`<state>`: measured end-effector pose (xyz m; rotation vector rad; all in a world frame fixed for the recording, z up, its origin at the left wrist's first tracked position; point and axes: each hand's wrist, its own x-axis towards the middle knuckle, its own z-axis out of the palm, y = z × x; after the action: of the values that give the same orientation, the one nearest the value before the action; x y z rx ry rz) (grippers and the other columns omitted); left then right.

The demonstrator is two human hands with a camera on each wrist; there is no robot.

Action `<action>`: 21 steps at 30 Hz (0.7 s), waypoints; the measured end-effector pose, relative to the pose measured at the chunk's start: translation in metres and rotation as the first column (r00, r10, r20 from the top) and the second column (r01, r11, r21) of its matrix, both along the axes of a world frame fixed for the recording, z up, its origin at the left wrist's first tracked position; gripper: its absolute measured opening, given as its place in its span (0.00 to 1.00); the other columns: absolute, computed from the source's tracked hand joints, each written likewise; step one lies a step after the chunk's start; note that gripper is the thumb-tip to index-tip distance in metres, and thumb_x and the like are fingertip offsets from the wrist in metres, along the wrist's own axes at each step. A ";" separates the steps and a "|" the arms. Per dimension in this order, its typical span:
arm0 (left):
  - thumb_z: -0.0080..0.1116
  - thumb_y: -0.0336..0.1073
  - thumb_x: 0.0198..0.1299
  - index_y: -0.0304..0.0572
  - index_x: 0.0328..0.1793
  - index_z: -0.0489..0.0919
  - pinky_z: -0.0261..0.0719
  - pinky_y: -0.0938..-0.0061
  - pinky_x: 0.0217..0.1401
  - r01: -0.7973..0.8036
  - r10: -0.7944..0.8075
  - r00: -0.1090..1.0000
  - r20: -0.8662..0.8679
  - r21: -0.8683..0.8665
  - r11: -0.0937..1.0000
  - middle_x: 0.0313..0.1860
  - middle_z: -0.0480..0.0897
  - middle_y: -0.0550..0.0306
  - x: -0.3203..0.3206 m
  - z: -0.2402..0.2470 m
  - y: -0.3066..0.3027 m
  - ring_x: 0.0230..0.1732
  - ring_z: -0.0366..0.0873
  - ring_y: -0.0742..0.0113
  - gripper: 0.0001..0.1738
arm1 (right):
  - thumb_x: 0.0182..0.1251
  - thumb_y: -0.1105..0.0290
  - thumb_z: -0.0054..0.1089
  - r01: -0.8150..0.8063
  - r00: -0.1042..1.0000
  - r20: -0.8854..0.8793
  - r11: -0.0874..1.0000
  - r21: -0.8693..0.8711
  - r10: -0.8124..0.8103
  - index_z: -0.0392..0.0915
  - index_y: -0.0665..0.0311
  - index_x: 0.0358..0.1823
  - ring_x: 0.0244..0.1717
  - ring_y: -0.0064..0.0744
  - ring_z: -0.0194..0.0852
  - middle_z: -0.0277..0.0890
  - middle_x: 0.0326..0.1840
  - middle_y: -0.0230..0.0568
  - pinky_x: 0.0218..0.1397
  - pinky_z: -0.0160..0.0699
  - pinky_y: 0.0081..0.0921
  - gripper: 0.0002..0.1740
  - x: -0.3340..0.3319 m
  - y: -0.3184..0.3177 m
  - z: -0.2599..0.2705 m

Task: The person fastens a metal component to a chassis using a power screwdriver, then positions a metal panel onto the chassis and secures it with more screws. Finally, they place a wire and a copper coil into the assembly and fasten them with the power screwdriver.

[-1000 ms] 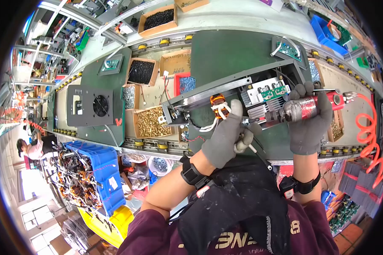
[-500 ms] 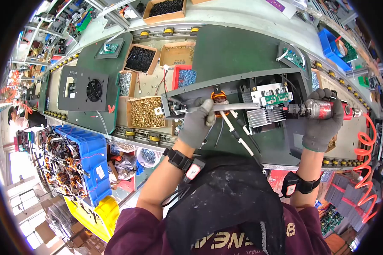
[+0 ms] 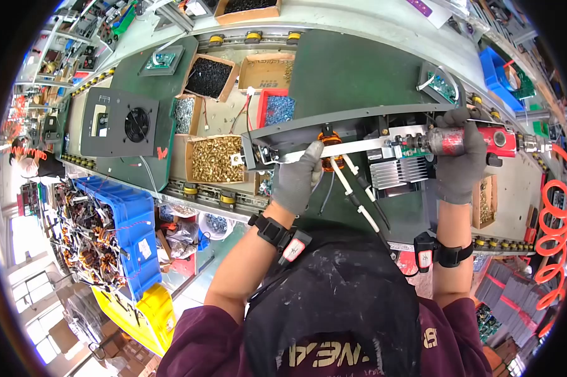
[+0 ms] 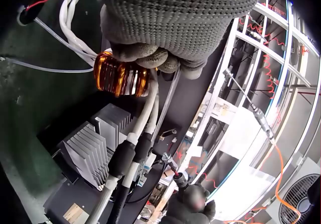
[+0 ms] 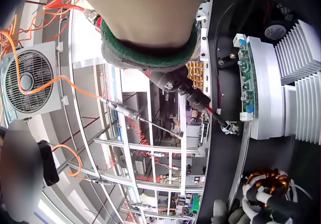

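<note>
My gloved left hand (image 3: 298, 182) holds the left part of a flat metal strip (image 3: 356, 149) between thumb and fingers. The strip lies lengthwise across an open dark metal case (image 3: 283, 134). Gripped in my gloved right hand (image 3: 462, 163) is a red air screwdriver (image 3: 498, 142) pointing left. In the right wrist view its bit (image 5: 215, 117) meets a small fitting (image 5: 230, 128) near the strip's end. Beneath the left fingers sits a copper-wound coil (image 4: 118, 78) with thick white leads (image 4: 145, 116). A green circuit board (image 5: 247, 76) and finned heat sinks (image 5: 307, 103) are inside the case.
Left of the case stand boxes of brass screws (image 3: 215, 161) and black parts (image 3: 209, 76), plus a red bin (image 3: 277, 108). A fan panel (image 3: 119, 122) lies farther left. An orange coiled hose (image 3: 552, 210) hangs at right; a blue crate (image 3: 129, 220) stands below left.
My left hand has left the screwdriver's bit and moved left, now holding the metal strip. The screwdriver first drew back right, then came left to the strip's right end.
</note>
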<state>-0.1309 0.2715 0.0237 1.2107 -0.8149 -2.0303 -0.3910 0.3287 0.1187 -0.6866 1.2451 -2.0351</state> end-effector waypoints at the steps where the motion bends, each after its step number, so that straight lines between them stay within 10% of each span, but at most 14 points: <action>1: 0.56 0.46 0.67 0.46 0.20 0.74 0.54 0.82 0.15 -0.003 0.003 1.000 0.023 -0.001 1.000 0.12 0.68 0.69 0.000 0.001 0.000 0.13 0.61 0.81 0.22 | 0.68 0.65 0.49 -0.008 0.997 -0.071 1.000 0.028 0.010 0.75 0.68 0.47 0.47 0.36 0.76 0.76 0.44 0.42 0.52 0.76 0.36 0.14 0.004 -0.002 0.000; 9: 0.57 0.47 0.66 0.47 0.21 0.75 0.56 0.83 0.17 0.017 -0.018 0.999 0.045 0.011 1.000 0.13 0.68 0.70 0.004 -0.002 0.001 0.14 0.60 0.82 0.21 | 0.59 0.83 0.52 -0.102 0.917 -0.386 0.995 0.014 0.100 0.69 0.66 0.51 0.38 0.29 0.76 0.77 0.41 0.43 0.42 0.78 0.28 0.18 0.045 -0.021 0.023; 21: 0.52 0.39 0.68 0.41 0.36 0.73 0.67 0.81 0.30 0.209 -0.207 0.978 -0.032 0.089 0.974 0.27 0.72 0.61 0.024 0.024 0.010 0.26 0.68 0.75 0.10 | 0.58 0.85 0.55 -0.168 0.951 -0.258 0.985 0.028 0.169 0.70 0.63 0.44 0.30 0.20 0.70 0.73 0.37 0.36 0.31 0.73 0.20 0.14 0.054 -0.027 0.006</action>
<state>-0.1068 0.2815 0.0481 1.1927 -0.8777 -2.2687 -0.3373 0.3018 0.1245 -1.0476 1.2876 -1.8435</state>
